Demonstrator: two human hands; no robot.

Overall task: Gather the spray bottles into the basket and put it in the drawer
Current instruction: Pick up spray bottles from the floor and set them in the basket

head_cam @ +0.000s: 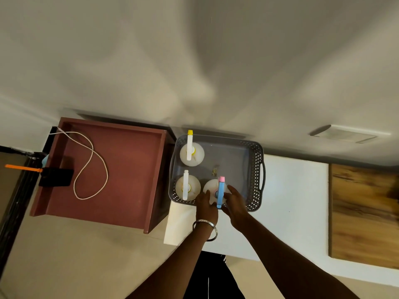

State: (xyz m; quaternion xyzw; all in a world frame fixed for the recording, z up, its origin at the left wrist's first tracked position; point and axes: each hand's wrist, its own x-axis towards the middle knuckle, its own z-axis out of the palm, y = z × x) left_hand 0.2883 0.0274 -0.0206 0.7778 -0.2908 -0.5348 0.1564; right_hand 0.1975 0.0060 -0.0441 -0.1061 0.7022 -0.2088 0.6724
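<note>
Lower centre of frame: left hand (206, 205) and right hand (235, 203) cupping blue-topped spray bottle (219, 192), fingers curled round it, inside grey basket (258, 169) beside two other bottles — gathering looks nearly done. Next: release, grip basket handles — carry to drawer, not visible.

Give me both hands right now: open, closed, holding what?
Left hand: fingers against the blue-topped spray bottle in the basket; grip cannot be told.
Right hand: fingers on the same bottle's other side; grip cannot be told.
</note>
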